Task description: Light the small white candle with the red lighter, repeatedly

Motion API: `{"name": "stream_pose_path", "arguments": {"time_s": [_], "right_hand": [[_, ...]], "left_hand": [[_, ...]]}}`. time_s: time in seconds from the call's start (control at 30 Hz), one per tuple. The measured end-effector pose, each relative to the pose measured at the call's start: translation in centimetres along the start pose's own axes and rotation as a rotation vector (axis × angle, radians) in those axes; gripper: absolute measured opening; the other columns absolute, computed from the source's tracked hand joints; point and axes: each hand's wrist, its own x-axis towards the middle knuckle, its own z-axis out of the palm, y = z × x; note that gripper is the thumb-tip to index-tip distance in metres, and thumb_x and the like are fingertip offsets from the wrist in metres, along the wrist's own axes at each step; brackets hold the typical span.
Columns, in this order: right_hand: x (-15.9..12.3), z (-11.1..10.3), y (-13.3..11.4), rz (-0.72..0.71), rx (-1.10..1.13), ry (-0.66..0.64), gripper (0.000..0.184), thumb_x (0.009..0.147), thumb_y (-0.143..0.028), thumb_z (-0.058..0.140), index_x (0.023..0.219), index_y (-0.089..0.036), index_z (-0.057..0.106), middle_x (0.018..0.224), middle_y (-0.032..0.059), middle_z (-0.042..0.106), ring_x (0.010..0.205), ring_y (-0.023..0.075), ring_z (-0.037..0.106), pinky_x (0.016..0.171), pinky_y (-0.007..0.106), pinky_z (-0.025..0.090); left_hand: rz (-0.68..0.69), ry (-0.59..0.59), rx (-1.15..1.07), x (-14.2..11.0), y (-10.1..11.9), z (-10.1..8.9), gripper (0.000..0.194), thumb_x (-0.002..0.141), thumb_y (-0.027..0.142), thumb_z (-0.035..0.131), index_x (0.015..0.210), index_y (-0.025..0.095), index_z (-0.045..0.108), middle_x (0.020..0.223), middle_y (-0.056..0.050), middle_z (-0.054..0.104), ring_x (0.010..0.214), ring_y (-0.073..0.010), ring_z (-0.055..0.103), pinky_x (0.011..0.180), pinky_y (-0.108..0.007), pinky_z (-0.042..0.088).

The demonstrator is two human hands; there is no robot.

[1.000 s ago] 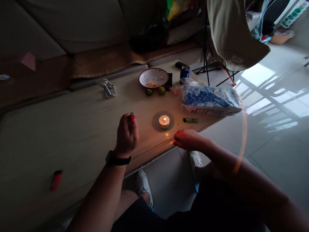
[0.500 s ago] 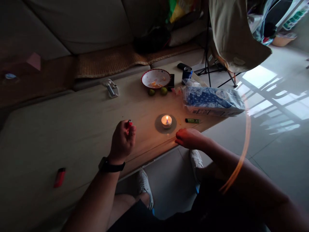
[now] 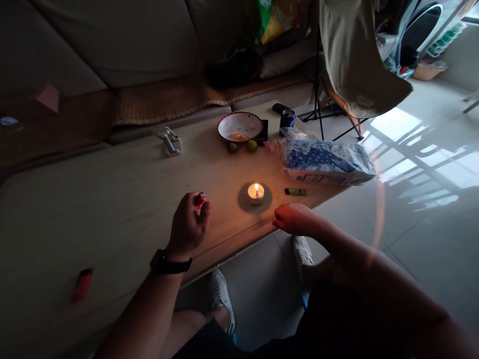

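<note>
My left hand [image 3: 189, 222], with a dark watch on its wrist, is closed round a red lighter [image 3: 201, 197] whose metal top pokes out above the fingers. To its right a lit tealight candle [image 3: 256, 193] burns upright on the table [image 3: 142, 199], with a dark ring of shadow around it. My right hand [image 3: 294, 218] is at the table's near edge, just right of and nearer than the candle. Its fingers are curled together, and what they hold, if anything, is hidden. A green lighter [image 3: 295, 191] and thin matchstick-like sticks [image 3: 275, 191] lie just beyond it.
Another red lighter [image 3: 82, 285] lies at the left. Farther back are a bowl [image 3: 239, 125] with orange pieces, two green fruits [image 3: 252, 145], a blue can [image 3: 287, 120], a blue-white plastic pack [image 3: 325, 159] and a whitish holder [image 3: 169, 141]. A sofa [image 3: 149, 45] and folding chair [image 3: 355, 65] stand behind.
The view has shifted slightly, so the table things sit a little lower and farther left. Both hands keep nearly the same pose, and the candle stays lit.
</note>
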Motion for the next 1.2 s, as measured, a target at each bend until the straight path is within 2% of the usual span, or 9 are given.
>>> {"name": "stream_pose_path", "arguments": {"time_s": [0.47, 0.67, 0.9, 1.03, 1.2], "right_hand": [[0.1, 0.7, 0.3, -0.014, 0.0, 0.008, 0.032, 0.1, -0.041, 0.051, 0.101, -0.017, 0.072, 0.104, 0.0112, 0.075, 0.094, 0.0229, 0.07, 0.076, 0.029, 0.046], [0.2, 0.9, 0.0, -0.041, -0.081, 0.014, 0.028, 0.099, -0.033, 0.052, 0.099, -0.014, 0.073, 0.099, 0.0132, 0.076, 0.092, 0.0249, 0.073, 0.077, 0.03, 0.051], [0.2, 0.9, -0.1, -0.039, -0.089, 0.009, 0.028, 0.099, -0.035, 0.053, 0.101, -0.015, 0.072, 0.101, 0.0136, 0.076, 0.093, 0.0246, 0.073, 0.079, 0.03, 0.053], [0.6, 1.5, 0.2, -0.056, -0.092, 0.021, 0.027, 0.099, -0.035, 0.053, 0.1, -0.016, 0.072, 0.101, 0.0127, 0.076, 0.095, 0.0246, 0.073, 0.081, 0.032, 0.053], [1.0, 2.1, 0.3, -0.084, -0.132, 0.017, 0.03, 0.1, -0.033, 0.05, 0.102, -0.014, 0.072, 0.102, 0.0156, 0.075, 0.096, 0.0263, 0.073, 0.081, 0.033, 0.054]], "left_hand": [[0.045, 0.001, 0.013, 0.2, 0.3, 0.6, 0.019, 0.099, 0.04, 0.052, 0.102, 0.02, 0.052, 0.089, -0.004, 0.06, 0.079, -0.0172, 0.06, 0.072, -0.03, 0.05], [0.048, -0.013, 0.007, 0.3, 0.3, 0.8, 0.019, 0.099, 0.039, 0.053, 0.102, 0.02, 0.052, 0.088, -0.004, 0.061, 0.078, -0.0176, 0.061, 0.069, -0.03, 0.049], [0.053, -0.043, 0.032, 0.5, 0.1, 1.0, 0.018, 0.1, 0.039, 0.05, 0.101, 0.021, 0.053, 0.088, -0.004, 0.06, 0.078, -0.0178, 0.06, 0.069, -0.031, 0.048], [0.104, -0.07, 0.087, 1.0, 1.0, 1.4, 0.019, 0.101, 0.039, 0.049, 0.096, 0.021, 0.054, 0.085, -0.004, 0.06, 0.078, -0.0185, 0.058, 0.071, -0.032, 0.046], [0.18, -0.087, 0.169, 2.1, 3.1, 2.6, 0.024, 0.1, 0.043, 0.05, 0.09, 0.021, 0.053, 0.084, -0.005, 0.061, 0.081, -0.021, 0.058, 0.076, -0.035, 0.045]]}}
